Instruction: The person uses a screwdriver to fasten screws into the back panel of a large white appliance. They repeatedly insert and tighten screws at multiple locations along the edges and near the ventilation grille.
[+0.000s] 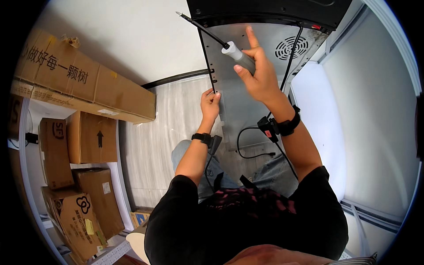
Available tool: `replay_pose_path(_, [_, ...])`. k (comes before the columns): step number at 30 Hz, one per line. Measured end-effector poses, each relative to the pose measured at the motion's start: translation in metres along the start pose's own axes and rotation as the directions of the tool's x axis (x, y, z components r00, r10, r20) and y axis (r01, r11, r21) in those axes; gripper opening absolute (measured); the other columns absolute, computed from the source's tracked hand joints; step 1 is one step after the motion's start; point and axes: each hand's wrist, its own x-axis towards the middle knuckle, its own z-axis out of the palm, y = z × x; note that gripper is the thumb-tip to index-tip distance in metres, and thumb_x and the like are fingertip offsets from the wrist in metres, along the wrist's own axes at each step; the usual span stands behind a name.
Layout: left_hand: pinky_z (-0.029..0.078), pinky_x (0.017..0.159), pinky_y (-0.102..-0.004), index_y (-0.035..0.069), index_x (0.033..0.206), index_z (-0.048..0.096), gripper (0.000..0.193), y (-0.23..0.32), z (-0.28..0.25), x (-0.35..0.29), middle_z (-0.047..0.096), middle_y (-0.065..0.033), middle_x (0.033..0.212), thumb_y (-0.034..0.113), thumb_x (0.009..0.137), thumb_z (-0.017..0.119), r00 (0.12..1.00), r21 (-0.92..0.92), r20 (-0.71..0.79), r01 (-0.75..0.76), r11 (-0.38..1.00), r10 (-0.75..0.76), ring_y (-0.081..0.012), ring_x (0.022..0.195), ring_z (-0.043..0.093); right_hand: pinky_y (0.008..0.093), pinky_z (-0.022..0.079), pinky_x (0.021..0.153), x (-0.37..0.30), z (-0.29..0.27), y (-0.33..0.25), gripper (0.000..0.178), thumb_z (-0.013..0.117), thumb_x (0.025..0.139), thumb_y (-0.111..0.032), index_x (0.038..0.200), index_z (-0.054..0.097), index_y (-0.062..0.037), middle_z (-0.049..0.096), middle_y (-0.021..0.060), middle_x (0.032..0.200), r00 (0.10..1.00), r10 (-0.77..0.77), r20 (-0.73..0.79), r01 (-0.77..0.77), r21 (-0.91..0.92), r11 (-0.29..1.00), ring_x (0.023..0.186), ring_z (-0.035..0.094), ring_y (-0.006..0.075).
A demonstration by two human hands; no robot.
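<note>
Grey-handled, the screwdriver (232,50) is grasped by the right hand (260,76) over the metal panel (243,104), the left hand (210,106) apparently pinching the panel's edge: seemingly a steadying step, the next move calling for turning the tip (179,13) panelward.

Black characters (56,65), arrow (100,138), looped emblem (83,204) on cartons (123,95)

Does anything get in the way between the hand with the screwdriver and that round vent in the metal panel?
Partly: a black cable runs down across the round vent. Nothing else visible stands between the vent's left side and the right hand, which holds the screwdriver.
</note>
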Motion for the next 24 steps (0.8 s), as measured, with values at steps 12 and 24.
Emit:
replay_pose_path(12, [0.045,0.085,-0.0322,-0.001,0.080,0.068,0.020,-0.007,0.005,-0.001,0.055,-0.0165,0.119,0.019,0.084,0.066,0.995,-0.066,-0.092,-0.038,0.997,0.031,-0.0237,0.100,0.057,0.0331,0.050,0.068,0.001,0.001,-0.004,0.031,0.064,0.082,-0.021,0.097,0.047,-0.0004,0.031,0.0225,0.145,1.000,0.000,-0.007,-0.001,-0.082,0.997,0.081,0.063,0.0304])
replay_pose_path(24, [0.044,0.086,-0.0341,0.000,0.078,0.067,0.023,-0.010,0.005,0.004,0.057,-0.0180,0.112,0.023,0.085,0.066,0.988,0.019,-0.108,-0.108,0.994,0.110,-0.0266,0.102,0.056,0.0340,0.050,0.070,0.001,0.001,-0.001,0.032,0.065,0.079,-0.017,0.099,0.048,0.0016,0.030,0.0207,0.146,0.999,-0.038,-0.014,0.036,-0.112,0.993,0.084,0.063,0.0319])
